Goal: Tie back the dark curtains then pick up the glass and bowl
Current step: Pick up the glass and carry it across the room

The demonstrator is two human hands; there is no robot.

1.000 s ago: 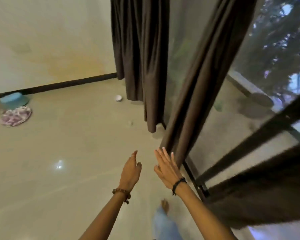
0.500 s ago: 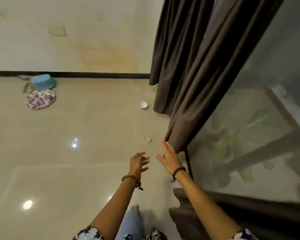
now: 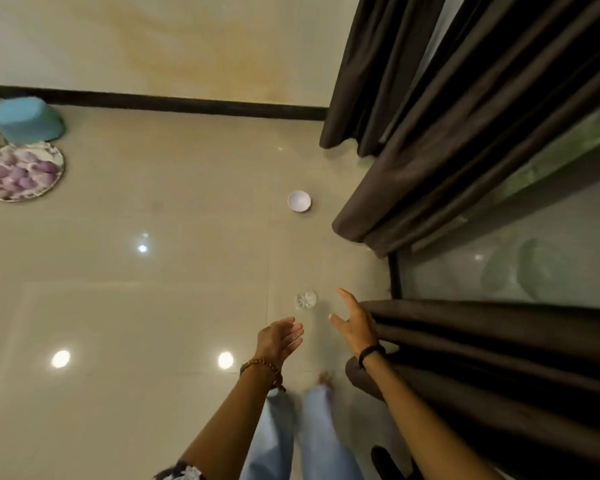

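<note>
A small clear glass (image 3: 306, 300) stands on the beige tiled floor just ahead of both hands. A little white bowl (image 3: 299, 201) sits farther off on the floor, near the hem of a dark brown curtain (image 3: 440, 140) that hangs by the window. A second dark curtain panel (image 3: 499, 362) lies bunched at the lower right. My left hand (image 3: 280, 338) hovers with relaxed fingers below and left of the glass, holding nothing. My right hand (image 3: 354, 322) is spread with straight fingers to the right of the glass, its back against the lower curtain.
A patterned plate (image 3: 23, 171) and an overturned blue tub (image 3: 26, 119) lie at the far left by the black skirting board. A glass window (image 3: 499, 258) with a dark frame runs along the right. My legs (image 3: 302, 431) in light trousers show below the hands.
The view has swung down and closer to the floor. Both hands have left the hanging curtain's hem and now hover near the glass, which looks much nearer.
</note>
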